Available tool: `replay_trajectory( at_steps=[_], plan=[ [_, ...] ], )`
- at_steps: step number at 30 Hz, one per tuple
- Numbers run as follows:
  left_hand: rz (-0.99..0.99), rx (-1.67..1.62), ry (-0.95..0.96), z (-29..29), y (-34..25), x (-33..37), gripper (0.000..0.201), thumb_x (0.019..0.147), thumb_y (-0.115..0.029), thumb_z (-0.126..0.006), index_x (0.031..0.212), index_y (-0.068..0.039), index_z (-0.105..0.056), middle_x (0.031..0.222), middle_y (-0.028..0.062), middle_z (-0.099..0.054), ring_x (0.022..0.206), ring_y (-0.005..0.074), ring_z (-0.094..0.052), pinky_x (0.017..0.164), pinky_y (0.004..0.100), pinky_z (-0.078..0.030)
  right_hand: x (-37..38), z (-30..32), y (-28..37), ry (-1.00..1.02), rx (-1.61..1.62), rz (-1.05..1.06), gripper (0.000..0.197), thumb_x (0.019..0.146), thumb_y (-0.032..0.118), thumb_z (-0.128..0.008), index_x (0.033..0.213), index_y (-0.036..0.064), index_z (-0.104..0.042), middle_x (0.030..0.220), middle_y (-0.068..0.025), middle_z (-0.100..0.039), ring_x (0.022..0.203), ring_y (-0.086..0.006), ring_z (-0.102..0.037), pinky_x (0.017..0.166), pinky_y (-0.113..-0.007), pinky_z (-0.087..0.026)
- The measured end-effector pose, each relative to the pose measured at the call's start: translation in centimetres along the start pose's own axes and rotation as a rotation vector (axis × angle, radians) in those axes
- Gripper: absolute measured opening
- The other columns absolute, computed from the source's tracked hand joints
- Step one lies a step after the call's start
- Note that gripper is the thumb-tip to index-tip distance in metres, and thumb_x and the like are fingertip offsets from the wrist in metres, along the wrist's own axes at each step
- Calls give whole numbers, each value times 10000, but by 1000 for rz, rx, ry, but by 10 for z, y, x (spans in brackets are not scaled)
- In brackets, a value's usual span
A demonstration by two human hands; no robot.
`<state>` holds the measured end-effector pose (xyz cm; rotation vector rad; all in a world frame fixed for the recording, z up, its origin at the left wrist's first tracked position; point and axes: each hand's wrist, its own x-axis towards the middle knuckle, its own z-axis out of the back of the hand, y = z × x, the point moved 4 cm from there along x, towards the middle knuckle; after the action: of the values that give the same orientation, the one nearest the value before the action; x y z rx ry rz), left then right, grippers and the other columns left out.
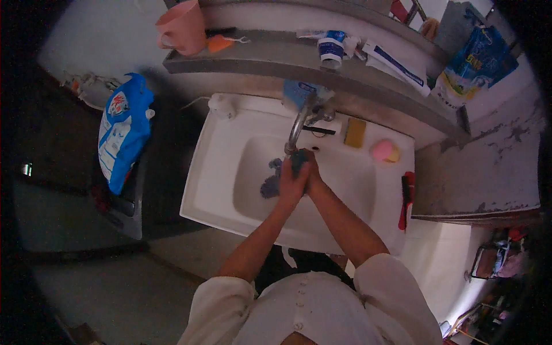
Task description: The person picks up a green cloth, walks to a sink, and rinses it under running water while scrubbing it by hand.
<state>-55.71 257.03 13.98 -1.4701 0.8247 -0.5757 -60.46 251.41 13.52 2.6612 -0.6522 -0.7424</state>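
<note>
Dark-teal wadded item (299,159), apparently cloth | between left hand (293,181) and right hand (313,172), at curved chrome spout (296,129), over white glossy basin (351,187) | fingers closed around it, both hands touching | long axis: cannot tell

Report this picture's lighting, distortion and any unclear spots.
Head view: black corners, dim left side; head view: fisheye bending curves the grey shelf; head view: pale floor at lower right looks bright; head view: the dark item between left hand and right hand shows little detail.
</note>
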Motion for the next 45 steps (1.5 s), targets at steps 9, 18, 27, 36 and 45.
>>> replay_trajectory(
  at_steps=[9,18,27,36,45],
  plan=[
    [-670,801,101,5,-79,-15,326,868,-246,-458,1079,1,-484,971,197,-500,858,341,-498,739,386,-415,-18,-31,-6,173,110,-89,196,841,277,-476,954,121,-509,925,-39,-546,878,-175,-525,813,-313,-433],
    [-197,633,-95,35,-72,9,238,854,-242,-482,849,-4,-487,744,186,-556,634,281,-538,597,383,-428,-7,-50,-3,-87,-518,125,259,877,258,-445,870,28,-564,804,-50,-565,718,-162,-520,684,-310,-444],
    [9,433,-10,64,-29,31,271,864,-233,-432,842,13,-542,704,100,-565,642,162,-480,619,311,-412,-10,-61,4,-236,-1173,408,340,890,291,-385,797,-10,-514,649,-67,-540,630,-149,-464,575,-324,-376],
    [-194,68,-180,107,-121,-19,170,784,-72,-543,938,-49,-475,885,35,-488,810,125,-461,749,239,-385,21,26,12,-217,-1867,325,354,816,292,-522,1048,26,-496,1036,-166,-532,916,-294,-525,768,-399,-431],
    [-344,1396,-397,170,-97,-36,395,744,-149,-568,1118,-59,-480,1110,201,-465,1002,345,-441,857,393,-362,-1,68,-83,153,-2227,-66,378,690,258,-642,987,58,-522,920,-141,-570,875,-295,-552,783,-379,-425]
  ],
)
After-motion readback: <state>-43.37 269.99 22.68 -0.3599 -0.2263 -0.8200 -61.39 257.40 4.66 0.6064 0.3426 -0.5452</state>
